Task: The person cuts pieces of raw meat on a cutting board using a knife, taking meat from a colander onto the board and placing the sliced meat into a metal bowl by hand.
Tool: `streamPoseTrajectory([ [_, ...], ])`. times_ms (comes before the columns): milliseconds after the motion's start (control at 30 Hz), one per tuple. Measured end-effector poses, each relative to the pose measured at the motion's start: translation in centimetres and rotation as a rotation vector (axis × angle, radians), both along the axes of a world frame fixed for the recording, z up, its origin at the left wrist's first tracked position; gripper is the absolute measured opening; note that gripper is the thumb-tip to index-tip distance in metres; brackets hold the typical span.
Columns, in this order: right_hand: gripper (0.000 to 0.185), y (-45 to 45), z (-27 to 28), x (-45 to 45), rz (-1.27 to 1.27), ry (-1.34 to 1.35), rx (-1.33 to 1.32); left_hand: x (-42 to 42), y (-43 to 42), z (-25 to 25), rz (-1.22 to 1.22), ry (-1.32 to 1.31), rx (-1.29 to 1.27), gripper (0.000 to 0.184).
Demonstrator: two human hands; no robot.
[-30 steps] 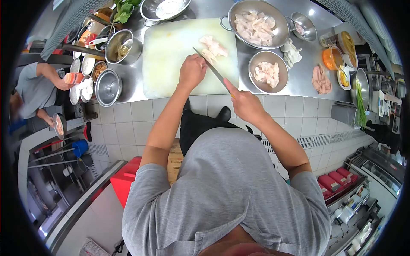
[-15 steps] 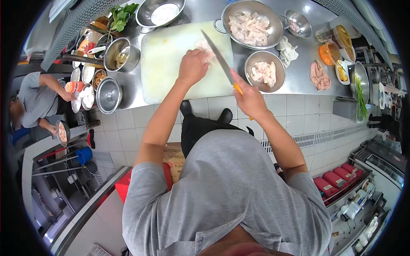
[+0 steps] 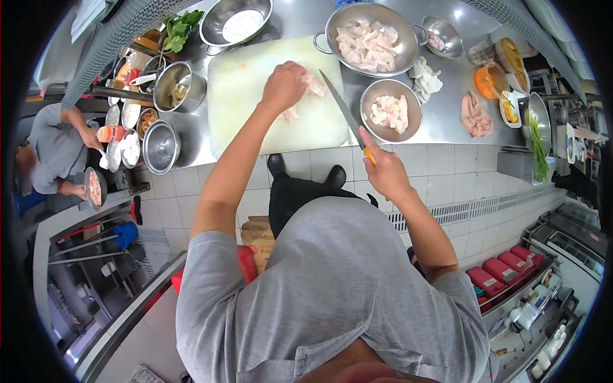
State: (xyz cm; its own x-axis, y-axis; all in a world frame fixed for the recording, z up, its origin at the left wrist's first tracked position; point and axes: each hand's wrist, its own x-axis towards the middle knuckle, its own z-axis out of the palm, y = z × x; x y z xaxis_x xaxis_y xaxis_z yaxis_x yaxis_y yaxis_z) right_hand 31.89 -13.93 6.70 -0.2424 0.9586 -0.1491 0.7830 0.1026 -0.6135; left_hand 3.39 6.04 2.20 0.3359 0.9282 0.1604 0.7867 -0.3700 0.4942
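Note:
My left hand (image 3: 285,86) is over the white cutting board (image 3: 242,121), its fingers closed on a piece of raw, pale pink chicken (image 3: 313,84). A smaller scrap of chicken (image 3: 290,114) shows below that hand, partly hidden by my wrist. My right hand (image 3: 387,171) grips the yellow handle of a long kitchen knife (image 3: 341,102). The blade slants up and left across the board's right edge, its tip close to the chicken piece but apart from it. Right of the blade stands a steel bowl (image 3: 408,131) with chicken fat or skin pieces (image 3: 389,113).
A colander (image 3: 332,35) of chicken pieces stands behind the board's right corner. A crumpled cloth (image 3: 425,80) and a flat piece of raw meat (image 3: 476,115) lie further right. Steel bowls (image 3: 161,147) line the left side. A co-worker (image 3: 48,150) stands at far left holding a pan.
The knife and my right hand have drawn down and to the right, away from the chicken. My left hand has shifted slightly left and up, and a scrap now shows beneath it.

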Motion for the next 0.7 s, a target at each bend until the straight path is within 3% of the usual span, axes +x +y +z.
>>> streamPoseTrajectory([
  [233,0.080,-0.7,0.5,-0.2,0.044,-0.027,-0.068,0.0,-0.5,-0.6,-0.132,0.108,-0.233,0.030],
  [333,0.081,-1.1,0.8,0.3,0.027,0.033,-0.044,-0.6,-2.1,1.2,0.036,-0.129,-0.175,0.026],
  [433,0.081,-1.1,0.7,0.1,0.011,0.079,0.005,-0.7,-1.6,-0.5,-0.023,-0.132,-0.116,0.022],
  [533,0.081,0.5,0.9,-1.0,0.042,0.073,0.015,0.3,-1.7,-0.7,0.020,-0.166,-0.240,0.016],
  [700,0.082,2.0,1.7,-2.5,0.081,-0.023,-0.071,0.2,-1.3,-0.9,0.008,-0.087,-0.131,0.020],
])
